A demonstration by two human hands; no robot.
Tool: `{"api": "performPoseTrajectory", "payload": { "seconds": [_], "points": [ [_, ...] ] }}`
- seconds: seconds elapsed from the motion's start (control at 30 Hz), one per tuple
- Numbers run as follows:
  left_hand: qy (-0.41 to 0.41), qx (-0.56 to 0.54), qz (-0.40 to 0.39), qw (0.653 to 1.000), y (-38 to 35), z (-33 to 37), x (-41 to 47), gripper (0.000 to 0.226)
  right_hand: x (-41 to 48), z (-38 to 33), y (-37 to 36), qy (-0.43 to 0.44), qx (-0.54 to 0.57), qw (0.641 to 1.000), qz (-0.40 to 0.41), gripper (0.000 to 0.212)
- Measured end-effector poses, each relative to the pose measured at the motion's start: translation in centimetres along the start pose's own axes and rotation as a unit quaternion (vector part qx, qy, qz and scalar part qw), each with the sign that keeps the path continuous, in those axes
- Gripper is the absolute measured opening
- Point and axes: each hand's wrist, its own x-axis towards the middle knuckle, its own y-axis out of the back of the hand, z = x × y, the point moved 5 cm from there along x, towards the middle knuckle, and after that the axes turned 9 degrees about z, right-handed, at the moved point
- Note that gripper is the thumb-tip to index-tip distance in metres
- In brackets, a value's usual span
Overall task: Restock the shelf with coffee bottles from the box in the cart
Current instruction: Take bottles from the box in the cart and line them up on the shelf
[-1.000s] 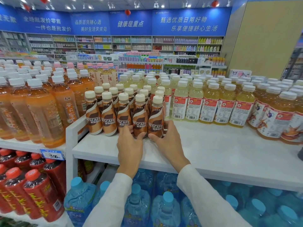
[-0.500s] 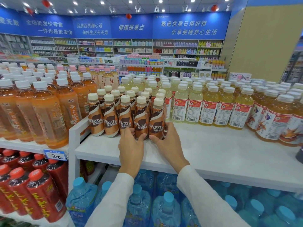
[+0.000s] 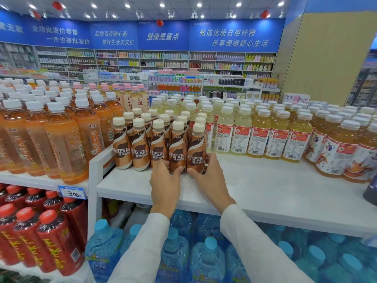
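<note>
Both hands are curled low around the bases of the two rightmost front bottles in a block of brown-and-cream plastic coffee bottles with cream caps. The left hand pinches one between thumb and fingers, and the right hand wraps the end bottle from its outer side. These coffee bottles stand upright on the white shelf board, several rows deep and set back a little from its front lip. Judging by the grip, the step is squaring the front row. That is best done by sliding the bases rather than tipping the necks, keeping labels outward and in line with the neighbours to the left. Pale yellow clear drink bottles with white caps stand just beside on the right, so there is little sideways room. Bare board lies open in front. Orange tea bottles crowd the lower shelf beyond the white upright divider. Neither box nor cart is in view.
</note>
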Motion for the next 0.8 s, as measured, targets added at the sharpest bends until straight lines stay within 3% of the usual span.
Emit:
{"api": "performPoseTrajectory", "payload": {
  "seconds": [0.57,0.7,0.8],
  "points": [
    [-0.019,0.026,-0.022,0.999,0.1,-0.3,-0.1,0.035,-0.4,-0.1,0.2,-0.036,-0.036,0.999,-0.008,0.067],
    [-0.055,0.046,-0.038,0.997,1.1,-0.3,-0.4,0.031,-2.4,-0.1,1.4,-0.038,-0.093,0.995,-0.004,0.073],
    [-0.063,0.067,-0.059,0.994,2.2,-0.9,-1.1,0.034,-4.5,-0.3,2.7,-0.017,-0.132,0.991,-0.009,0.063]
  ]
}}
